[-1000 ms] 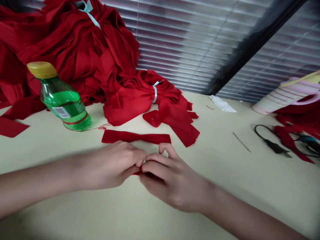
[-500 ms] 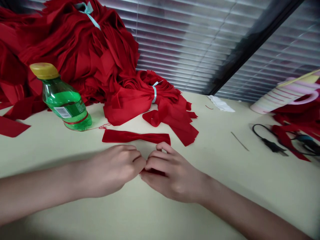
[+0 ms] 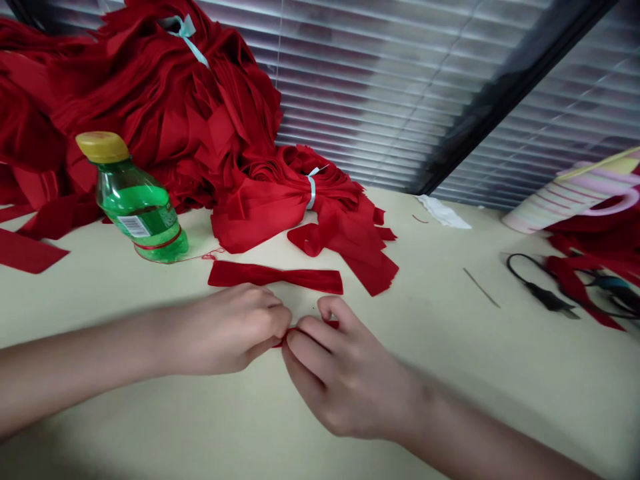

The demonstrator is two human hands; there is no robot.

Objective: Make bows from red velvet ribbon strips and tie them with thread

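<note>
Between my fingers is a small red fabric strip (image 3: 278, 345), mostly hidden by both hands. My left hand (image 3: 240, 327) is closed on its left part, knuckles up. My right hand (image 3: 345, 367) pinches it from the right with curled fingers, and a bit of red shows behind the index finger. Just beyond the hands another red fabric strip (image 3: 275, 275), narrowed at its middle, lies flat on the pale table (image 3: 210, 427). A bundle of red fabric strips (image 3: 270, 207), bound with a light blue tie (image 3: 312, 189), sits farther back.
A green bottle (image 3: 145, 213) with a yellow cap and red thread round it stands at left. A large red fabric pile (image 3: 165, 113) rises behind it. On the right are a striped mug (image 3: 550, 207), a black plug cable (image 3: 547, 297) and white tissue (image 3: 443, 212). Window blinds (image 3: 350, 87) border the back.
My right hand has tilted and come slightly toward me, its fingertips shifting on the red strip. My left hand has moved up a little. The whole view has shifted slightly.
</note>
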